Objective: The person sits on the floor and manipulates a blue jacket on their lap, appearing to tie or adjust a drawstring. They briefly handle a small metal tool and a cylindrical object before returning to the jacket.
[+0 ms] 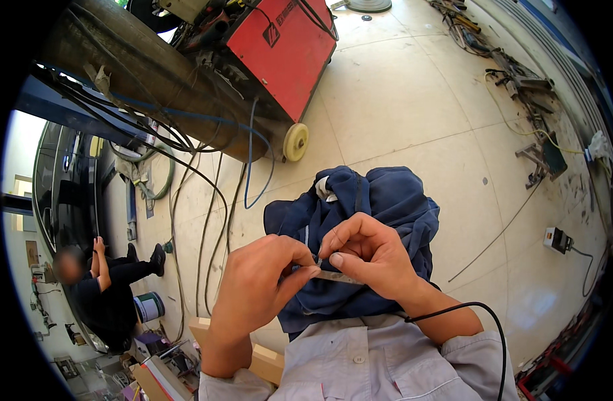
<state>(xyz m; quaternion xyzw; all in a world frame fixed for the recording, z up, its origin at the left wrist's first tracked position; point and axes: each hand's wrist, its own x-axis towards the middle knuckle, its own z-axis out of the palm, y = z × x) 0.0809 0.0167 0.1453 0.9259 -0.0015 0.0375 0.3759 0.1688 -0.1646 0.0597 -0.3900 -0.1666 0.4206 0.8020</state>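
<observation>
A bundled navy blue garment [386, 200] lies in front of me, across my lap. Over it my left hand [263, 277] and my right hand [370, 257] meet almost fingertip to fingertip. Both are closed in a pinch, thumb against forefinger. Between them is something small and thin that I cannot make out. A pale strip [340, 276] runs along the cloth just under my fingers. A bit of white fabric [324, 189] shows in the far folds.
Ahead stands a red wheeled machine [279, 53] beside a large brown cylinder [152, 73]. Black cables [209, 247] and a blue hose [263, 174] trail over the floor. Metal tools [534, 87] line the right wall. At left sits another person [106, 287], near a bucket [149, 306].
</observation>
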